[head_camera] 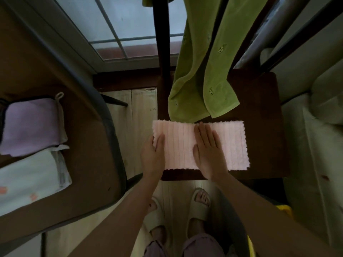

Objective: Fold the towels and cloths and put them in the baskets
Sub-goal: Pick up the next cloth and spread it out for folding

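A pink ribbed towel (232, 145) lies folded into a long rectangle on a dark wooden chair seat (263, 127). My left hand (153, 156) grips the towel's left end, fingers curled around its edge. My right hand (208, 151) lies flat on the middle of the towel, fingers together and pressing down. A green towel (200, 71) hangs over the chair back, its lower end touching the seat just behind the pink towel. To the left, a brown basket (89, 145) holds a folded lilac cloth (31, 127) and a folded white cloth (27, 180).
A window (118, 25) is straight ahead behind the chair. A pale cushioned surface (315, 136) runs along the right. My feet in light slippers (198, 206) stand on a pale wooden floor below the chair. Something yellow (284, 208) shows at the lower right.
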Tool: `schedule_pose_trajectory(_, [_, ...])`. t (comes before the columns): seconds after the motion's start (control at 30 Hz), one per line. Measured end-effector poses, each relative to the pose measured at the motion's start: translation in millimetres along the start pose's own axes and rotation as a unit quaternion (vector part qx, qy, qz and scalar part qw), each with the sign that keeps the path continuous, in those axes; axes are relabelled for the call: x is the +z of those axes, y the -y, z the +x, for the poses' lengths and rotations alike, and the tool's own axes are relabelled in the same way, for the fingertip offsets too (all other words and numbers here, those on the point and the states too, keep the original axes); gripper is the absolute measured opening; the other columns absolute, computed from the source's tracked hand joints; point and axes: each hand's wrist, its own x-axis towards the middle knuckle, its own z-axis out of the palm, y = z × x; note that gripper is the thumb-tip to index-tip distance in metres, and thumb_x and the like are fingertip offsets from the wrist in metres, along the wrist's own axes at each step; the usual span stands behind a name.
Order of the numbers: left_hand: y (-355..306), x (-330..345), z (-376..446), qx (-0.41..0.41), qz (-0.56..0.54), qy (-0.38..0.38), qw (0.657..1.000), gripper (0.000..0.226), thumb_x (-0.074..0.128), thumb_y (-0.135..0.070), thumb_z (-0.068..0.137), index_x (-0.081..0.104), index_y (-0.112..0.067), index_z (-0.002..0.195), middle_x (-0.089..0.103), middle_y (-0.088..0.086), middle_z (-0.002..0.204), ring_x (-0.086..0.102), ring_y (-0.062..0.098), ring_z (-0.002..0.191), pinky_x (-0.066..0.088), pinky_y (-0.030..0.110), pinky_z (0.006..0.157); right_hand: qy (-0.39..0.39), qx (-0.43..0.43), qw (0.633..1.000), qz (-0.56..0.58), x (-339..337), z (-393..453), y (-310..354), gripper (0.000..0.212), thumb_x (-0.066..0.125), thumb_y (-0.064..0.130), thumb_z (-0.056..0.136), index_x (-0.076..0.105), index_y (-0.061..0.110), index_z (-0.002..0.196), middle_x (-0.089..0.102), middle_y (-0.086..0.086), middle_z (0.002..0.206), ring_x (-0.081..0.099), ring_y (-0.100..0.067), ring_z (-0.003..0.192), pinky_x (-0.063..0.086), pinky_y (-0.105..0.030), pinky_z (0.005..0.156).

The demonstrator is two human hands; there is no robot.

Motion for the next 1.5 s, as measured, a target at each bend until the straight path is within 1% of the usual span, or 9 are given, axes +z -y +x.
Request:
schedule_pose_trajectory(0.13, [-30, -5, -16, 0.030, -0.003, 0.058, 0.998, 0.004, 0.049, -0.041, 0.096, 0.048, -0.040, 0.092, 0.057, -0.013, 0.090, 0.058, 0.009, 0.084, 0.050, 0.031, 0.078, -0.049, 0.025, 0.961, 0.270, -47, -16, -6, 0.051, 0.030, 0.031, 0.103, 0.025, 0.011, 0.150, 0.025, 0.000, 0.155, 0.022, -0.010, 0.143, 0.019, -0.024, 0.116])
schedule_pose_trajectory(0.37, [-72, 67, -59, 0.005, -0.024, 0.276, 0.961, 0.020, 0.058, -0.031, 0.093, 0.059, -0.022, 0.111, 0.066, -0.007, 0.098, 0.065, 0.008, 0.086, 0.054, 0.023, 0.068, 0.002, 0.366, 0.640, 0.675, -111, -36, -57, 0.036, 0.038, 0.025, 0.103, 0.059, 0.002, 0.121, 0.068, -0.010, 0.107, 0.065, -0.021, 0.094, 0.050, -0.031, 0.088])
schedule_pose_trajectory(0.47, [-69, 100, -66, -0.019, 0.001, 0.305, 0.952, 0.028, 0.044, -0.033, 0.100, 0.056, -0.024, 0.123, 0.064, -0.013, 0.106, 0.061, -0.002, 0.092, 0.049, 0.016, 0.071, -0.001, 0.416, 0.655, 0.631, -108, -37, -75, 0.036, 0.038, 0.029, 0.103, 0.054, 0.008, 0.127, 0.057, -0.006, 0.121, 0.054, -0.022, 0.107, 0.039, -0.029, 0.091])
schedule_pose_trajectory(0.63, [-45, 108, -44, 0.252, 0.244, 0.052, 0.935, 0.032, 0.044, -0.022, 0.100, 0.056, -0.013, 0.128, 0.057, 0.005, 0.125, 0.050, 0.016, 0.112, 0.037, 0.020, 0.085, 0.018, 0.342, 0.781, 0.522, -87, -26, -87, 0.029, 0.054, 0.032, 0.096, 0.054, 0.013, 0.118, 0.059, -0.002, 0.106, 0.058, -0.018, 0.096, 0.046, -0.025, 0.072])
schedule_pose_trajectory(0.8, [-47, 104, -19, 0.190, 0.196, 0.067, 0.960, 0.044, 0.048, -0.019, 0.098, 0.039, -0.007, 0.140, 0.038, 0.014, 0.141, 0.043, 0.023, 0.125, 0.033, 0.024, 0.101, -0.040, 0.146, 0.927, 0.345, -69, -29, -90, 0.029, 0.051, 0.016, 0.098, 0.053, 0.006, 0.125, 0.062, -0.001, 0.085, 0.051, 0.005, 0.069, 0.041, -0.007, 0.061])
schedule_pose_trajectory(0.9, [-50, 100, -3, 0.197, 0.210, 0.148, 0.946, 0.040, 0.049, -0.019, 0.098, 0.044, -0.007, 0.136, 0.035, 0.013, 0.139, 0.045, 0.023, 0.123, 0.040, 0.037, 0.107, -0.059, 0.057, 0.936, 0.343, -64, -32, -96, 0.037, 0.050, 0.003, 0.096, 0.051, 0.000, 0.133, 0.062, -0.009, 0.120, 0.051, -0.003, 0.106, 0.032, 0.003, 0.086])
schedule_pose_trajectory(1.13, [-57, 90, 14, 0.175, 0.225, 0.212, 0.935, 0.036, 0.058, -0.028, 0.093, 0.050, -0.008, 0.122, 0.043, 0.005, 0.127, 0.045, 0.010, 0.105, 0.040, 0.022, 0.085, 0.011, 0.204, 0.891, 0.406, -59, -9, -100, 0.025, 0.042, 0.028, 0.101, 0.056, 0.008, 0.099, 0.052, -0.003, 0.086, 0.049, -0.012, 0.071, 0.042, -0.030, 0.063])
schedule_pose_trajectory(1.27, [-60, 92, 17, 0.158, 0.243, 0.202, 0.936, 0.041, 0.062, -0.031, 0.090, 0.051, -0.009, 0.122, 0.042, 0.005, 0.126, 0.045, 0.010, 0.102, 0.040, 0.023, 0.082, -0.147, 0.279, 0.906, 0.283, -74, -1, -96, 0.028, 0.053, 0.030, 0.096, 0.053, 0.009, 0.115, 0.055, -0.007, 0.112, 0.055, -0.017, 0.094, 0.050, -0.033, 0.080])
schedule_pose_trajectory(1.5, [-59, 87, 27, 0.151, 0.260, 0.233, 0.925, 0.040, 0.067, -0.033, 0.086, 0.056, -0.007, 0.113, 0.045, 0.006, 0.120, 0.048, 0.012, 0.100, 0.039, 0.018, 0.076, -0.117, -0.053, 0.987, 0.091, -48, -4, -88, 0.044, 0.030, 0.027, 0.104, 0.048, 0.004, 0.137, 0.043, -0.016, 0.145, 0.035, -0.027, 0.139, 0.025, -0.043, 0.116])
